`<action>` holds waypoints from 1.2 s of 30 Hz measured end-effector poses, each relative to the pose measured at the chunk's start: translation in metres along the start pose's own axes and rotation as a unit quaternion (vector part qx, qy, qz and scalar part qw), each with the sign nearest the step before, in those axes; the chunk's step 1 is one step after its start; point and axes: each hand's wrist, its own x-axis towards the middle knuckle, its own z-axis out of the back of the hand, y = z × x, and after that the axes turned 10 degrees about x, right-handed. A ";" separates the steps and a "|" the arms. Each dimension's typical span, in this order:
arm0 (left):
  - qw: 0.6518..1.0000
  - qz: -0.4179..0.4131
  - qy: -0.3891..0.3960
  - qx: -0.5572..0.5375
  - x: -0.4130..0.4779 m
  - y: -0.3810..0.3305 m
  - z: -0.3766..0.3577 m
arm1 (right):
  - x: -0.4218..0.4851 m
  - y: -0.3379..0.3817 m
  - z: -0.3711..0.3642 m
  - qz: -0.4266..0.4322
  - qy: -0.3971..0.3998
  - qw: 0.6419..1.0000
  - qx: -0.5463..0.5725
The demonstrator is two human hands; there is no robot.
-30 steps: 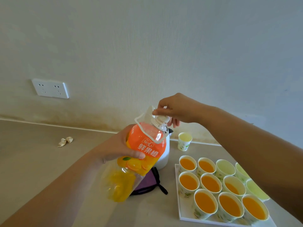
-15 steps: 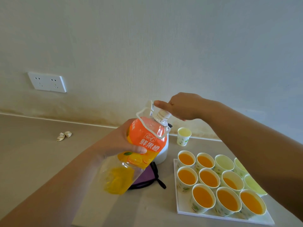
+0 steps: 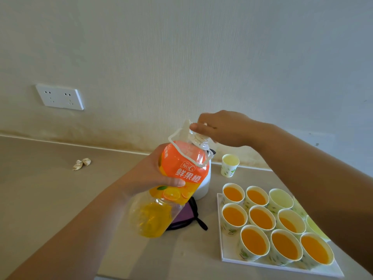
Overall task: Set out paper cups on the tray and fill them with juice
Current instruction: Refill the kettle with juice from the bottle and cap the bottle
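White kettle hidden behind juice bottle

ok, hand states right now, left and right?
Left hand: closed around the juice bottle, holding it tilted above the counter.
Right hand: fingers closed on the bottle's cap.

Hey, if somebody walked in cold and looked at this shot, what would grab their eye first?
First, the big orange-labelled juice bottle, tilted mid-frame in the left hand while the right hand works at its cap. Next, the white tray at lower right, packed with paper cups, most filled with orange juice, such as the front cup. One lone paper cup stands off the tray near the wall.
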 end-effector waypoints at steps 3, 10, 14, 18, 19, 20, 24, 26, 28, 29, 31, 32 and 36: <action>0.999 0.006 0.029 -0.020 0.002 0.004 0.009 | -0.006 -0.005 0.010 0.065 0.071 0.992 0.076; 0.999 -0.004 0.025 -0.033 0.004 0.012 0.005 | -0.001 0.000 0.009 0.061 0.063 0.996 -0.008; 0.996 -0.007 -0.088 0.031 0.003 0.020 -0.013 | 0.004 -0.002 -0.015 -0.015 0.019 0.994 -0.103; 0.997 0.000 -0.061 0.038 0.003 0.022 -0.011 | 0.009 -0.006 -0.028 -0.008 -0.028 0.991 -0.131; 0.999 0.005 -0.034 0.014 0.004 0.022 -0.005 | 0.008 -0.005 -0.026 0.003 -0.024 0.997 -0.078; 1.000 0.012 -0.002 -0.017 0.003 0.023 0.002 | 0.007 -0.003 -0.023 0.023 -0.010 0.999 -0.023; 0.987 0.041 0.120 -0.097 0.001 0.026 0.029 | 0.003 0.005 -0.009 0.132 0.051 0.988 0.054; 0.982 0.040 0.149 -0.106 -0.001 0.027 0.032 | 0.002 0.008 -0.008 0.136 0.060 0.987 0.061; 0.986 0.039 0.129 -0.103 -0.001 0.026 0.029 | 0.004 0.010 -0.010 0.113 0.051 0.990 0.067; 0.989 0.037 0.103 -0.098 -0.002 0.025 0.026 | 0.005 0.009 -0.013 0.095 0.035 0.992 0.071; 0.996 0.029 0.035 -0.073 -0.002 0.021 0.015 | 0.007 0.005 -0.024 0.052 -0.008 0.997 0.062; 0.999 0.026 -0.005 -0.044 -0.001 0.021 0.009 | 0.009 0.001 -0.031 0.031 -0.025 0.998 0.044; 0.997 0.018 -0.066 0.025 0.000 0.020 0.001 | 0.014 -0.006 -0.045 -0.036 -0.056 0.998 -0.021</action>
